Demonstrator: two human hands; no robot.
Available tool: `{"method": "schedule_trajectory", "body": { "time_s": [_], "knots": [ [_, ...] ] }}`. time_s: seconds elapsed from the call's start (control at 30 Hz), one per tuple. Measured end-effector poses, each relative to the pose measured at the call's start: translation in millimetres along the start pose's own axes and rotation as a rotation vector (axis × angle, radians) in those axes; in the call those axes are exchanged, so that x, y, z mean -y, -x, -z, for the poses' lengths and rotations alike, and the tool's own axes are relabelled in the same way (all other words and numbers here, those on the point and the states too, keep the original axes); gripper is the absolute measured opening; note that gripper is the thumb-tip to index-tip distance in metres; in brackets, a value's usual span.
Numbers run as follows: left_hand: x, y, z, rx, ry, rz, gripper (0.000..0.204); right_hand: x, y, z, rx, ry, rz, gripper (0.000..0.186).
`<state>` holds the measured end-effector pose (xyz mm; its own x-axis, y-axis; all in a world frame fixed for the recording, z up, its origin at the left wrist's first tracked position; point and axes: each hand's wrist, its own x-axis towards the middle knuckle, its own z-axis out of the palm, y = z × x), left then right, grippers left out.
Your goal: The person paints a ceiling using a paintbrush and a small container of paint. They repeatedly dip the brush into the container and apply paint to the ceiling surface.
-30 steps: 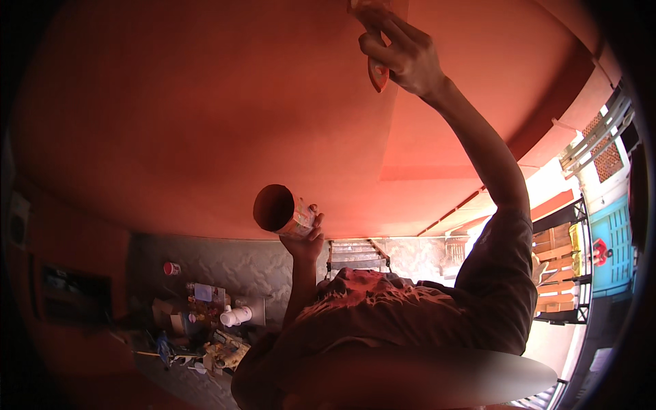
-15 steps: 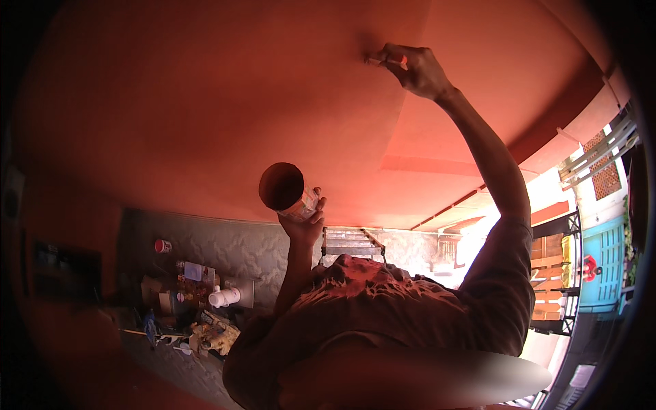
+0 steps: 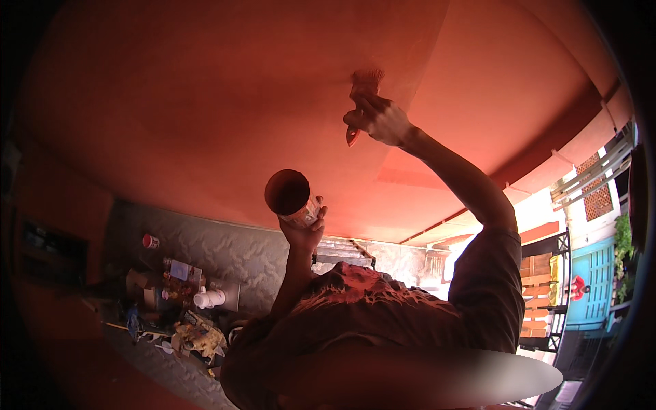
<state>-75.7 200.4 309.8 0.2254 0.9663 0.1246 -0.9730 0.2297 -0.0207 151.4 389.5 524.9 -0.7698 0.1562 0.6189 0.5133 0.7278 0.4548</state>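
My right hand (image 3: 378, 119) grips a paintbrush (image 3: 365, 80) with a red handle, its bristles against the broad red-orange wall (image 3: 178, 96) a little right of centre. Lower down and farther left, my left hand (image 3: 305, 232) holds a cylindrical paint can (image 3: 301, 208) by its side, its open top facing me and its inside dark. Part of the fingers on that hand is behind the can.
A step ladder (image 3: 342, 251) shows below my torso. On the grey floor at lower left lie a red-and-white bucket (image 3: 150, 241), a white container (image 3: 209, 298), cardboard boxes and clutter. At the right are a railing with wooden slats (image 3: 536, 294) and a turquoise door (image 3: 592, 283).
My right hand with the brush has moved down and left along the wall since a second ago. The can in my left hand has shifted slightly up and right.
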Motion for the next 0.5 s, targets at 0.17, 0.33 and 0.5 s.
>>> {"method": "schedule_trajectory", "body": {
  "time_s": [0.17, 0.33, 0.5],
  "knots": [
    [1, 4, -4, -0.004, 0.014, -0.055, 0.062, -19, -25, 16, 0.078, -0.459, -0.404, 0.011],
    [-4, 13, 0, 0.047, -0.027, -0.086, 0.063, -100, -34, 55, -0.401, -0.64, -0.696, 0.003],
    [-10, 10, 4, 0.004, -0.013, -0.1, 0.063, -36, -18, 57, -0.645, -0.465, -0.551, 0.017]
  ]
}}
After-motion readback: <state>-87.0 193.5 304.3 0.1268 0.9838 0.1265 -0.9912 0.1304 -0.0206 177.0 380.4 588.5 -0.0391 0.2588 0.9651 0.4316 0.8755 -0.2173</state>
